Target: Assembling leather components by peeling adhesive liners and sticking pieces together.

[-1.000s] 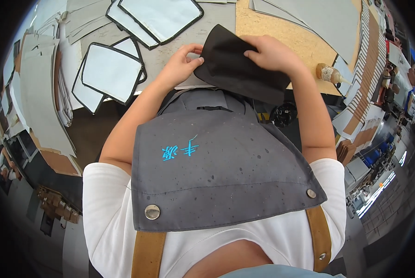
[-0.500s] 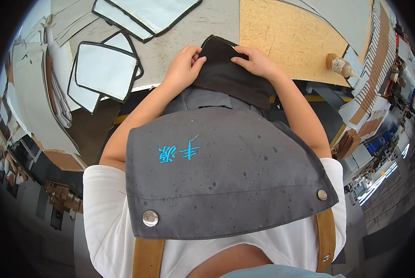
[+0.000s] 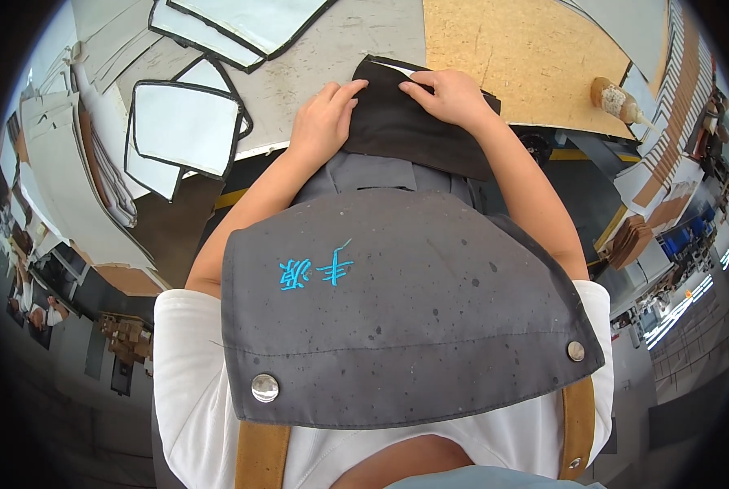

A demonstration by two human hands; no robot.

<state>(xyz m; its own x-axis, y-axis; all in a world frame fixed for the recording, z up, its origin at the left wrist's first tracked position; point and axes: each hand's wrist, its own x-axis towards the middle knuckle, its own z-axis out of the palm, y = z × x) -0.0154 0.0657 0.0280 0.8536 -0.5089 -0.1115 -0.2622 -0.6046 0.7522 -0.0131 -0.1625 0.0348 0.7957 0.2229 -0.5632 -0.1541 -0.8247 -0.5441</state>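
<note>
A black sheet-like panel (image 3: 413,126), fabric or leather, lies over the table's near edge and reaches down over my apron. Its left edge is pinched by my left hand (image 3: 322,122), fingers bent together. At the far edge my right hand (image 3: 450,98) grips the panel between thumb and fingers. There the edge is folded or lifted, and a thin white strip shows between my two hands. The panel's underside is hidden.
White panels with black borders lie in overlapping groups, one at the left table edge (image 3: 184,126) and one farther back (image 3: 254,33). A nozzle bottle (image 3: 613,99) with brownish contents lies on the tan board (image 3: 519,61) at right. Stacked grey sheets (image 3: 59,163) stand at far left.
My right hand has shifted slightly at the far edge, where the white strip has come into sight. More of the panel's right side shows beyond my right wrist. My left hand stays at the left edge.
</note>
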